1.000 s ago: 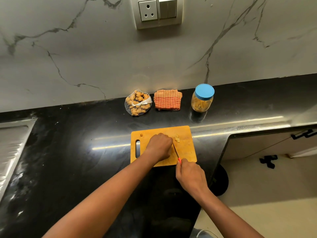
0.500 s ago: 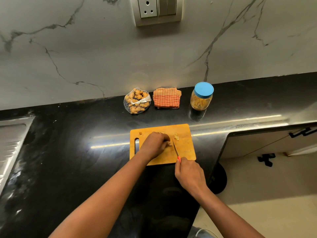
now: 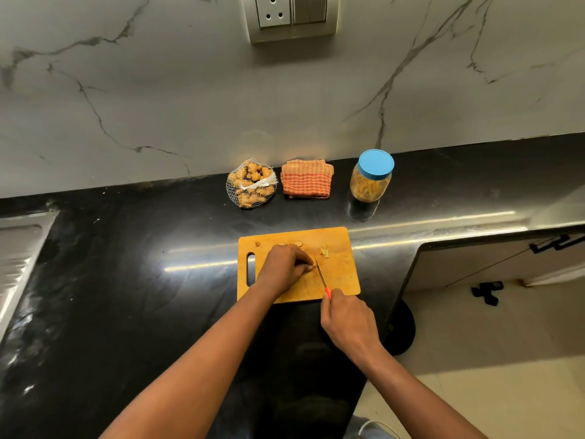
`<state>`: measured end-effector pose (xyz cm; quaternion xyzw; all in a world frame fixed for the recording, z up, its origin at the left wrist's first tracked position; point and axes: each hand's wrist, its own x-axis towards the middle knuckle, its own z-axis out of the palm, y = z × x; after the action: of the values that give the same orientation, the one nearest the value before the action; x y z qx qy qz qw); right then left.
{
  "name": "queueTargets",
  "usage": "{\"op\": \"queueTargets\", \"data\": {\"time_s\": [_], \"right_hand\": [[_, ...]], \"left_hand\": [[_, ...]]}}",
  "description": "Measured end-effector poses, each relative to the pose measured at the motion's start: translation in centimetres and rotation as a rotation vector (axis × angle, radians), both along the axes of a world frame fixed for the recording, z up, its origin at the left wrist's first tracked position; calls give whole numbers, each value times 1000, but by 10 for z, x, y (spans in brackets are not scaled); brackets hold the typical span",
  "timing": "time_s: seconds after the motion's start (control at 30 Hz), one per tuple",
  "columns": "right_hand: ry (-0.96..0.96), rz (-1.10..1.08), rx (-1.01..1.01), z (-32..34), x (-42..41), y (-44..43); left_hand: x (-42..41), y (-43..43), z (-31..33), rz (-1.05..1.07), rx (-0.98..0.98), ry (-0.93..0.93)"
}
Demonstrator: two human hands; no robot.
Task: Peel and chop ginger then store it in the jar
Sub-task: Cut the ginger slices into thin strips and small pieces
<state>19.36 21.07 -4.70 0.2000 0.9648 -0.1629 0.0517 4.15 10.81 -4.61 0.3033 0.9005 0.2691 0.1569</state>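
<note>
A wooden cutting board (image 3: 340, 274) lies on the black counter. My left hand (image 3: 285, 267) rests on it with fingers curled over a ginger piece (image 3: 309, 267), mostly hidden under the fingertips. My right hand (image 3: 348, 321) grips the red handle of a small knife (image 3: 321, 274), whose blade stands right beside my left fingertips. A few cut ginger bits (image 3: 323, 250) lie on the board's far right part, with more scraps (image 3: 297, 243) behind my left hand. The jar (image 3: 371, 176) with a blue lid stands closed at the back right, with yellowish contents inside.
A net bag of ginger (image 3: 251, 183) and a folded orange checked cloth (image 3: 307, 179) sit by the marble wall. A steel sink edge (image 3: 22, 245) is at the left. The counter ends at the right, above a cabinet (image 3: 493, 258) and floor.
My left hand has shifted slightly left along the board, and the knife blade has followed it. The view has tilted a little.
</note>
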Motion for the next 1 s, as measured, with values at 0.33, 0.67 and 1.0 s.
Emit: {"op": "queueTargets", "data": {"time_s": [0.33, 0.67, 1.0], "right_hand": [[-31, 64, 74, 2, 0, 0], [-32, 20, 55, 2, -5, 5], [-36, 20, 13, -3, 1, 4]], "left_hand": [[2, 2, 1, -14, -33, 27], [-5, 5, 5, 27, -60, -35], [1, 10, -1, 113, -9, -23]]}}
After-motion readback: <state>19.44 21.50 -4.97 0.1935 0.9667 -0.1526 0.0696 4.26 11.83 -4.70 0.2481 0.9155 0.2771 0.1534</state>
